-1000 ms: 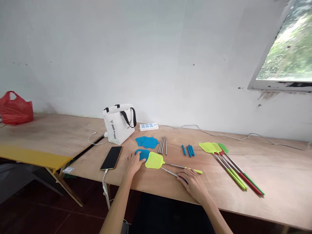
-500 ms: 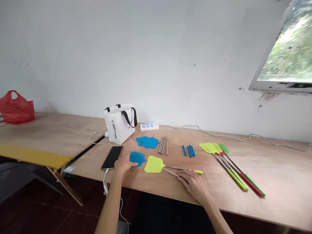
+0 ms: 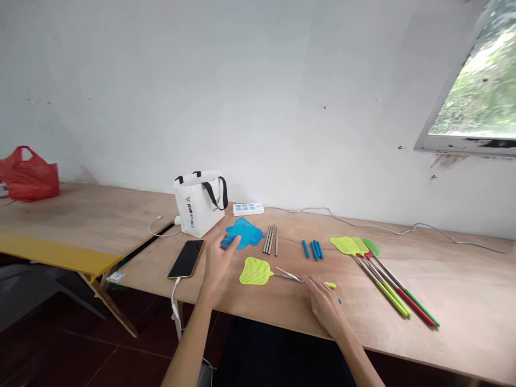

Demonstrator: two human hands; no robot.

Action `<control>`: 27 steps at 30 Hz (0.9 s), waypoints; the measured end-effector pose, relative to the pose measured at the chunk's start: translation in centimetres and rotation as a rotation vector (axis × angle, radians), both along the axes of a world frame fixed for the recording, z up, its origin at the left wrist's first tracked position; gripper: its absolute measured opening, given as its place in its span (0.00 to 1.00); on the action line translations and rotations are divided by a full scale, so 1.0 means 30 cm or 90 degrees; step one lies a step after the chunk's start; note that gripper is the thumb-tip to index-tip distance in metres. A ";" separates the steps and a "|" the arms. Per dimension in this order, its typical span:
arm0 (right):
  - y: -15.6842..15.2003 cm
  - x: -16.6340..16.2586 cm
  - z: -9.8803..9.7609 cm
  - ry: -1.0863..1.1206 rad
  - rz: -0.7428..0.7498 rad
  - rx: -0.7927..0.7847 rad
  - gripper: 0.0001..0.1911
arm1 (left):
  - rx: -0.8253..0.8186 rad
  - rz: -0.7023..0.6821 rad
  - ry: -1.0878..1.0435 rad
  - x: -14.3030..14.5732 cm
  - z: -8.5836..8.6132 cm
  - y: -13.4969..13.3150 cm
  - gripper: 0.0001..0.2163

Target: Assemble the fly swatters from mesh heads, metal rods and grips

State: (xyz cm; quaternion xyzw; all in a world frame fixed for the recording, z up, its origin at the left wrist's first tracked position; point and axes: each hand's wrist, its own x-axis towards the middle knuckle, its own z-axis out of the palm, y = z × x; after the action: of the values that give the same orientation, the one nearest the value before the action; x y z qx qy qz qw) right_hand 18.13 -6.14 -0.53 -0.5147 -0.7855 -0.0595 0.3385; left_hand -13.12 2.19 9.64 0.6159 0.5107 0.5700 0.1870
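My left hand point(image 3: 217, 260) pinches a blue mesh swatter head point(image 3: 237, 234) and holds it up, just over the pile of blue heads point(image 3: 253, 236). A yellow-green swatter point(image 3: 255, 271) lies flat near the table's front edge. Its metal rod runs right to a yellow grip point(image 3: 330, 285). My right hand point(image 3: 325, 306) rests at the front edge, fingers curled on a second thin metal rod point(image 3: 287, 273). A bit of that rod's blue grip point(image 3: 339, 301) shows beside the hand.
A phone point(image 3: 186, 259) on a cable lies left of my left hand, with a white tote bag point(image 3: 198, 207) and a power strip point(image 3: 248, 209) behind. Bare metal rods point(image 3: 271, 239), blue grips point(image 3: 313, 249) and assembled swatters point(image 3: 381, 274) lie to the right. A red bag point(image 3: 28, 177) sits far left.
My left hand slid the blue head left from beside the yellow-green swatter, then lifted it back toward the blue pile. My right hand shifted slightly right along the rod.
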 end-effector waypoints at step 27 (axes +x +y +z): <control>-0.016 -0.017 0.032 0.013 0.029 0.011 0.18 | -0.223 -0.279 -0.454 0.306 -0.157 -0.022 0.21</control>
State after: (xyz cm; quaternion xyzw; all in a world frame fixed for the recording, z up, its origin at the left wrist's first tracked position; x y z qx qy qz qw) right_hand 17.60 -6.63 0.42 -0.4944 -0.7929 -0.0536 0.3521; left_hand -3.93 1.54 4.92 0.4338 0.3611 0.5984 0.5686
